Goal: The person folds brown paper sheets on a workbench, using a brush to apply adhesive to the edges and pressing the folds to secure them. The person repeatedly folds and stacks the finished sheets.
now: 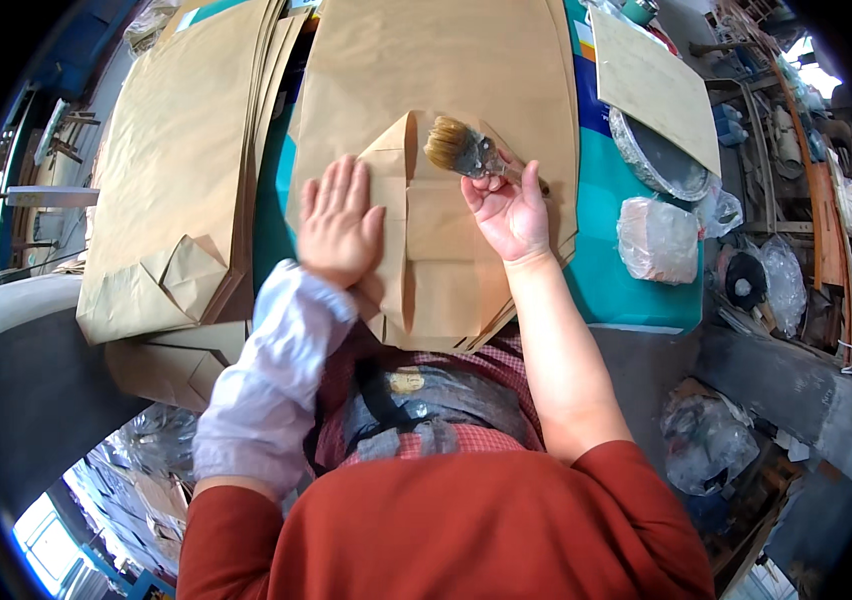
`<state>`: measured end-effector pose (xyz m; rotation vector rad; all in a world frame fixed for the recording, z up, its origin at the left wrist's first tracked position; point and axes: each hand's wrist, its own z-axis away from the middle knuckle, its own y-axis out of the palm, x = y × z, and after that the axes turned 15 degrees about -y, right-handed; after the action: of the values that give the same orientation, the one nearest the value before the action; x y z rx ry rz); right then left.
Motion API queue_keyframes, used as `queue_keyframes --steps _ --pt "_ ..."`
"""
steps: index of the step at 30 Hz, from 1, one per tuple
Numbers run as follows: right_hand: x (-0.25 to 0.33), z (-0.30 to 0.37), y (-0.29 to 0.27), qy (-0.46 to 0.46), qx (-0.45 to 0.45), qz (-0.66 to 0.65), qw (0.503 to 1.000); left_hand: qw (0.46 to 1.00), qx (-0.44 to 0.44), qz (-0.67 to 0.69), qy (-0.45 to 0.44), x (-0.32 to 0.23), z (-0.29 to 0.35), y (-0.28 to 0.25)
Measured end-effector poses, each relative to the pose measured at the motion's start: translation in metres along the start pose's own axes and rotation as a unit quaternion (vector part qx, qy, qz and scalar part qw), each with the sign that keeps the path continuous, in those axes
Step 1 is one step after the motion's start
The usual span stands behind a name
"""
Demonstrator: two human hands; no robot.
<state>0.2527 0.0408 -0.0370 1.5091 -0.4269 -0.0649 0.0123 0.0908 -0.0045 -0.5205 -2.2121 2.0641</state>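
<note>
A brown paper bag (pixel 446 60) lies on a stack of similar bags in front of me, its near end folded into a flap (pixel 443 225). My left hand (pixel 339 225) rests flat on the left part of that folded end, fingers stretched away from me. In my right hand (pixel 509 210), palm turned up, is a paintbrush (pixel 473 150) held by its handle. Its wide tan bristles point left and stay above the paper; the metal band looks smeared and dark. Part of the handle is hidden behind my fingers.
Another stack of brown paper bags (pixel 171 140) lies at the left. On the teal tabletop (pixel 636 295) at the right stand a round grey basin (pixel 636 155), partly under a pale board (pixel 658 85), and a plastic-wrapped block (pixel 658 240). Clutter with clear plastic bags (pixel 711 440) lies beyond.
</note>
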Motion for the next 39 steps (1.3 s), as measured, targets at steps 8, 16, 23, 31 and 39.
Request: queue_keyframes --steps 8,16,23,31,39 --pt "0.002 0.009 0.008 0.063 -0.001 0.082 0.995 0.992 0.044 0.063 0.103 0.008 0.033 -0.004" --pt "0.011 0.041 0.006 0.111 0.018 0.257 0.960 0.982 0.023 0.025 0.188 0.006 0.000 0.001" --pt "0.073 0.113 0.088 -0.074 0.330 0.693 0.636 0.986 0.033 0.014 0.163 0.001 0.003 -0.001" --pt "0.052 0.148 0.088 -0.122 0.475 0.768 0.411 0.986 0.021 -0.014 0.166 -0.002 0.004 0.001" --pt "0.038 0.139 0.094 -0.101 0.450 0.631 0.624 0.980 0.037 0.048 0.191 0.008 -0.011 0.005"
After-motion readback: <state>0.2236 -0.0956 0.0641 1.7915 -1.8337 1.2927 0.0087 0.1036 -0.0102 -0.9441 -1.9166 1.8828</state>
